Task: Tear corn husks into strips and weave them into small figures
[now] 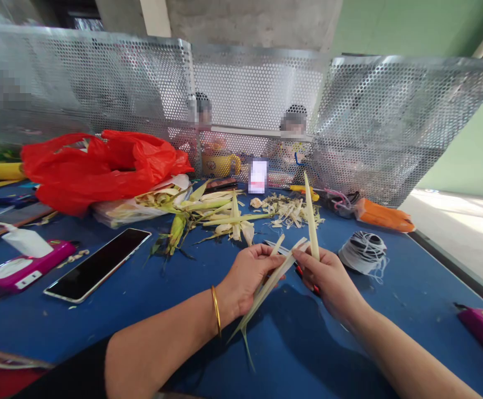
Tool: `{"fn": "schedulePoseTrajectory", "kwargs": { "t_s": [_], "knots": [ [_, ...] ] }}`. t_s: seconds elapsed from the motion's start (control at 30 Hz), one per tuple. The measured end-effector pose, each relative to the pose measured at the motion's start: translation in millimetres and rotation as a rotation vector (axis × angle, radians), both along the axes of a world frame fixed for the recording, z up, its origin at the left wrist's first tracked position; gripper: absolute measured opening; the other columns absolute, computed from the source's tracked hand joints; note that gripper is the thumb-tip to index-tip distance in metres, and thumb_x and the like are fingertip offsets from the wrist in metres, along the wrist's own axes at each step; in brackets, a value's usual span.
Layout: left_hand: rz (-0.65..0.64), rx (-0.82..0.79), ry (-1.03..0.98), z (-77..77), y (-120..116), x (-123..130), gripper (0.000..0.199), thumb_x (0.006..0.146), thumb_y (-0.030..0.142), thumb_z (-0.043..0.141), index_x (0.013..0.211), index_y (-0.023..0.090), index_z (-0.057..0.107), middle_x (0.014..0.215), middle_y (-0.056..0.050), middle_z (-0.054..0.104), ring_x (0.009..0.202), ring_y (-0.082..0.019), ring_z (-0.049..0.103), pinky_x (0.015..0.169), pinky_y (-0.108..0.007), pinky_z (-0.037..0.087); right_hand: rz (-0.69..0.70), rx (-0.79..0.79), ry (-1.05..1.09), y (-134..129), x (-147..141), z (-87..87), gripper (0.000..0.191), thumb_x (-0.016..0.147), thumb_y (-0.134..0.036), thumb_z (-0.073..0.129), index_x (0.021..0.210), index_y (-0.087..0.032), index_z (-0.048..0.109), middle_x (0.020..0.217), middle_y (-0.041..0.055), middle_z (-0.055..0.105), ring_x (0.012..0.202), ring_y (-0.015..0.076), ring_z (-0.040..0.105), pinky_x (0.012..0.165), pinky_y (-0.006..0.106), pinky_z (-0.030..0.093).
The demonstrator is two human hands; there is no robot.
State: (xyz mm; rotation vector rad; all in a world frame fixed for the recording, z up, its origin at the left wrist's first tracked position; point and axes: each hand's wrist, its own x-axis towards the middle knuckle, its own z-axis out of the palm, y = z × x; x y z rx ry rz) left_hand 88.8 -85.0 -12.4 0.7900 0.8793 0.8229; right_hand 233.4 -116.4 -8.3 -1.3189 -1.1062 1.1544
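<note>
Both my hands are raised over the blue table, close together. My left hand [247, 277] is closed round pale corn husk strips [262, 299], whose thin ends hang below toward me. My right hand [322, 274] pinches the upper end of these strips and also grips a longer husk strip [310, 213] that stands upright. Partly hidden behind my hands lies a pair of scissors [280, 249] with dark and red handles. Beyond them, a folded husk piece [235, 219] rests among loose husks [216, 213] and a heap of husk scraps [295, 210].
A red plastic bag [108, 166] sits back left, near a phone [100, 266] and a purple power strip [29, 266]. White string [364, 252] and an orange packet [385, 216] lie right. Behind stands a perforated metal screen [258, 83], with people beyond it.
</note>
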Motion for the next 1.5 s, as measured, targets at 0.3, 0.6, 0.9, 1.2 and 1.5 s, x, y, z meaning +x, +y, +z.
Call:
{"fn": "schedulePoseTrajectory", "kwargs": {
  "t_s": [0.3, 0.6, 0.9, 1.2, 1.5],
  "knots": [
    [0.099, 0.002, 0.020, -8.3, 11, -4, 0.015, 0.080, 0.028, 0.065, 0.079, 0.013, 0.063, 0.079, -0.006, 0.069, 0.058, -0.010, 0.062, 0.050, -0.019, 0.046, -0.212, 0.152, -0.023, 8, 25, 12.5, 0.030, 0.069, -0.044, 0.071, 0.077, -0.016, 0.061, 0.053, -0.0059, 0.045, 0.039, 0.0058, 0.030, 0.036, 0.021, 0.026],
    [0.149, -0.028, 0.049, -8.7, 15, -8, 0.022, 0.084, 0.032, 0.057, 0.084, 0.011, 0.063, 0.064, 0.001, 0.055, 0.041, -0.002, 0.042, 0.037, -0.015, 0.020, -0.889, 0.695, -1.452, 12, 90, 28.0, 0.024, 0.087, -0.029, 0.049, 0.098, -0.018, 0.067, 0.085, 0.0088, 0.068, 0.071, 0.0204, 0.062, 0.056, 0.028, 0.035],
    [0.022, -0.061, -0.064, -4.2, 19, -11, 0.020, 0.088, 0.026, 0.049, 0.085, 0.012, 0.063, 0.062, 0.003, 0.052, 0.038, -0.002, 0.037, 0.037, -0.016, 0.017, -0.361, 0.523, -1.571, 11, 61, 22.1, 0.038, 0.086, -0.042, 0.049, 0.114, -0.017, 0.057, 0.076, 0.0059, 0.068, 0.057, 0.0184, 0.059, 0.047, 0.026, 0.031],
    [-0.417, 0.005, 0.109, -9.6, 10, -7, 0.027, 0.076, 0.040, 0.061, 0.078, 0.013, 0.062, 0.073, -0.006, 0.067, 0.052, -0.013, 0.061, 0.048, -0.022, 0.043, 0.271, 0.839, -1.843, 4, 14, -7.3, 0.014, 0.086, -0.008, 0.046, 0.088, -0.016, 0.057, 0.068, 0.0037, 0.058, 0.058, 0.0171, 0.052, 0.055, 0.031, 0.028],
    [-0.249, 0.034, 0.107, -5.7, 6, -8, 0.023, 0.079, 0.037, 0.056, 0.078, 0.014, 0.060, 0.057, 0.006, 0.048, 0.037, -0.001, 0.028, 0.038, -0.018, 0.012, -0.157, 0.560, -1.013, 12, 29, 0.5, 0.035, 0.083, -0.017, 0.044, 0.117, -0.017, 0.054, 0.110, 0.0120, 0.060, 0.100, 0.0244, 0.057, 0.082, 0.037, 0.047]
  ]
}}
